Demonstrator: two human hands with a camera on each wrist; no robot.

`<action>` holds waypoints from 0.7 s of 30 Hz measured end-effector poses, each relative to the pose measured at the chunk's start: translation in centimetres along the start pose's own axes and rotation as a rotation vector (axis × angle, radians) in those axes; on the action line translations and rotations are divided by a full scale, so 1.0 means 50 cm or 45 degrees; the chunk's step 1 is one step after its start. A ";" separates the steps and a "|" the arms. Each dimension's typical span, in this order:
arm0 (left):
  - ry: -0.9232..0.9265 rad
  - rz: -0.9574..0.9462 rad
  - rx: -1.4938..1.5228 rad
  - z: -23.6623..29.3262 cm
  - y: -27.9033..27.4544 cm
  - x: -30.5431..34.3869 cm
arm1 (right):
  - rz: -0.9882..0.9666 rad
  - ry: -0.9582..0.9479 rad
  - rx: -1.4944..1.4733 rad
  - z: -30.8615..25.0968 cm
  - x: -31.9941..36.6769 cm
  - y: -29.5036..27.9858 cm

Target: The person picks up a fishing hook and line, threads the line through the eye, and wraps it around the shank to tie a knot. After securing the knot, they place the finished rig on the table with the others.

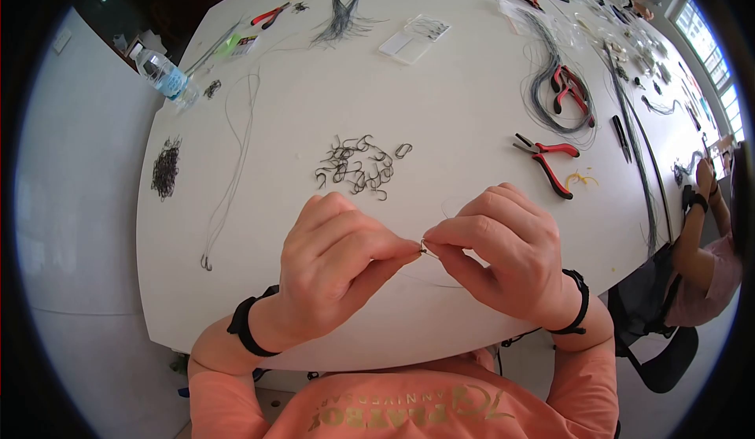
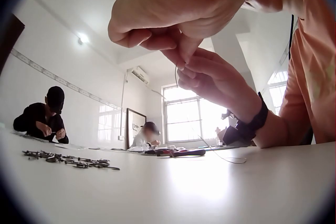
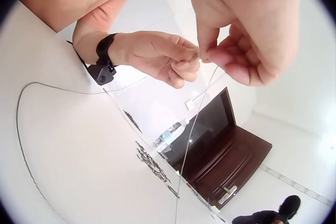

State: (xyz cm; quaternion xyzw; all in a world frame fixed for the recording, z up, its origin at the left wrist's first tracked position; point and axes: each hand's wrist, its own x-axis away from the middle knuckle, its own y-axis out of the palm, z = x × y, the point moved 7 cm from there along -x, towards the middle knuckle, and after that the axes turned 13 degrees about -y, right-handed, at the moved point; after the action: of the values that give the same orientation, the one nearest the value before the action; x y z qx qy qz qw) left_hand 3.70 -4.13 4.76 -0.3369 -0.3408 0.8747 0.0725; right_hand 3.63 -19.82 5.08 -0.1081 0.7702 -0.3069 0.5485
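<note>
Thumb and fingertips of my left hand (image 1: 330,270) pinch a small dark fish hook (image 1: 423,247), mostly hidden by the fingers. Right beside it, the fingertips of my right hand (image 1: 503,254) pinch a thin grey fishing line (image 3: 189,145). The two hands' fingertips nearly meet above the table's near side. In the right wrist view the line hangs down from the right fingers, and another length curves over the table. Just beyond the hands lies a loose pile of fish hooks (image 1: 343,165).
Red-handled pliers (image 1: 554,154) lie beyond the right hand, with a coil of grey line (image 1: 539,101) behind them. A denser hook pile (image 1: 166,170) and a water bottle (image 1: 165,75) are at the left. Farther back is a clear plastic box (image 1: 414,39). Other people sit around the table.
</note>
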 end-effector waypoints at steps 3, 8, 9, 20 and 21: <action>-0.019 -0.025 0.038 0.000 0.001 0.001 | 0.000 0.173 -0.193 0.016 0.007 0.002; -0.084 -0.066 0.177 -0.004 0.001 0.002 | -0.048 0.462 -0.545 0.041 0.017 0.010; -0.124 -0.078 0.229 -0.007 0.000 0.002 | -0.049 0.515 -0.607 0.044 0.020 0.015; -0.266 -0.079 0.485 -0.023 0.002 0.012 | 0.119 0.498 -0.624 0.026 0.029 0.034; -0.268 -0.069 0.485 -0.025 0.003 0.013 | 0.120 0.396 -0.480 0.019 0.026 0.028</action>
State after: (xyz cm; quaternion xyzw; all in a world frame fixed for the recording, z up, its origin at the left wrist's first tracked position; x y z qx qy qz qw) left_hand 4.02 -3.33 3.63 -0.2147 -0.1840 0.9514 0.1223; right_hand 4.24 -19.68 3.04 -0.1240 0.8932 -0.1447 0.4074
